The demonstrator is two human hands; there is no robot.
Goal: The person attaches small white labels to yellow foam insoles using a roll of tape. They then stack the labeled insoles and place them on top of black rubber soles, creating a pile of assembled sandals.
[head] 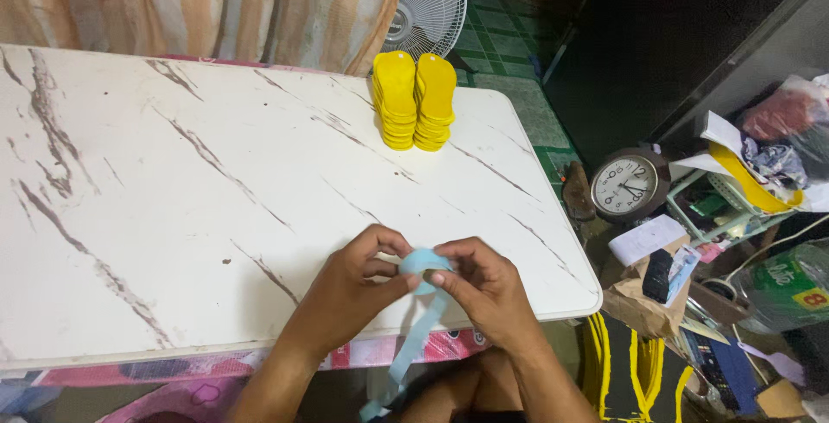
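Head view
Left hand (350,289): at 6 o'clock over the table's near edge, fingers pinched on the light blue strap (420,302).
Right hand (488,289): just beside it, fingertips clamped on the strap's loop.
Strap: its tail hangs below the table (173,173).
Yellow soles (414,99): two stacks at 12 o'clock.
Clock (626,186): at 3 o'clock, off the table.

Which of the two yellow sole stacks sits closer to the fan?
The right-hand stack of yellow soles does: it stands directly below the white fan, while the left-hand stack, touching it, lies farther along the marble-patterned table.
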